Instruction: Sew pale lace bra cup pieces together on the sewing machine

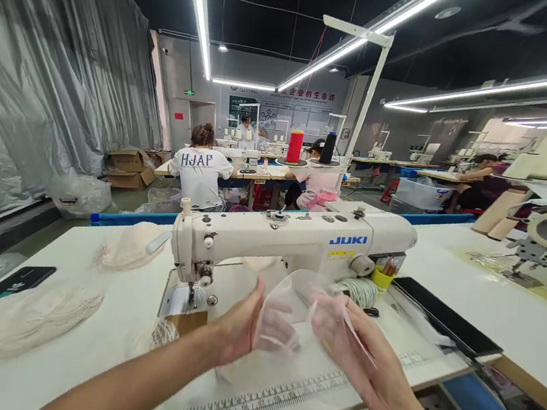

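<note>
Both my hands hold a piece of thin, see-through white fabric (299, 296) up in front of a white JUKI sewing machine (294, 238). My left hand (245, 325) grips the fabric's left side, its fingers seen through the cloth. My right hand (355, 347) pinches the right side, fingers partly behind the cloth. The fabric hangs just above the white table (83, 348), near a printed ruler strip (279, 394) along the front edge. The needle area (195, 285) is to the left of my left hand.
Piles of off-white mesh pieces lie at the left (21, 323) and behind (129, 246). A black phone (24, 278) lies at the far left. Red (294, 146) and dark (328, 148) thread cones stand behind the machine. Other people sit sewing at tables further back (201, 168).
</note>
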`<state>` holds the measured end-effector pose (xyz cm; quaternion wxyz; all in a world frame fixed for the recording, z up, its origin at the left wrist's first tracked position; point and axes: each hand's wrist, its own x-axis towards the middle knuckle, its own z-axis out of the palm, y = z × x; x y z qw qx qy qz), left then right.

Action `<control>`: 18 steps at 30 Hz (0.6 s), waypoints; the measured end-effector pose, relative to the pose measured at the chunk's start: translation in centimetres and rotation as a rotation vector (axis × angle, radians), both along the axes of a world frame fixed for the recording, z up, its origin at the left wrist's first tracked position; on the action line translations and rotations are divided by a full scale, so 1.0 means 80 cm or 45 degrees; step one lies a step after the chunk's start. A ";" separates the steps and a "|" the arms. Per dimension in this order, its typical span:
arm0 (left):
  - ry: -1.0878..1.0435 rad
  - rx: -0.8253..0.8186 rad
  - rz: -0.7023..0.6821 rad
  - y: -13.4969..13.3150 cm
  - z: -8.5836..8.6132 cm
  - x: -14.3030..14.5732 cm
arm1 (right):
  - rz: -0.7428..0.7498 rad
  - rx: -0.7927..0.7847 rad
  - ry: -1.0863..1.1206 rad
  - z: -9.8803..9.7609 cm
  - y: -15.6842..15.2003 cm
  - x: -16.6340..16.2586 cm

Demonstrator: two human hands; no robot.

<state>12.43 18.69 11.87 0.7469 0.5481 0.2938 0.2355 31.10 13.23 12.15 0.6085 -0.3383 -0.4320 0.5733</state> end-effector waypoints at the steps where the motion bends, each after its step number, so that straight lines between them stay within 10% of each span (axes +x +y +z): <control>1: -0.070 -0.055 0.057 -0.020 -0.001 -0.007 | 0.025 -0.004 -0.014 -0.008 -0.008 0.000; 5: 0.099 0.199 0.287 -0.076 0.002 -0.035 | 0.309 0.006 -0.257 -0.029 -0.040 0.001; 12: 0.877 0.918 0.089 -0.123 0.009 -0.077 | 0.563 0.271 -1.107 -0.011 -0.059 -0.061; 18: 0.970 0.725 0.260 -0.155 -0.010 -0.117 | 0.679 0.423 -1.476 -0.030 -0.072 -0.119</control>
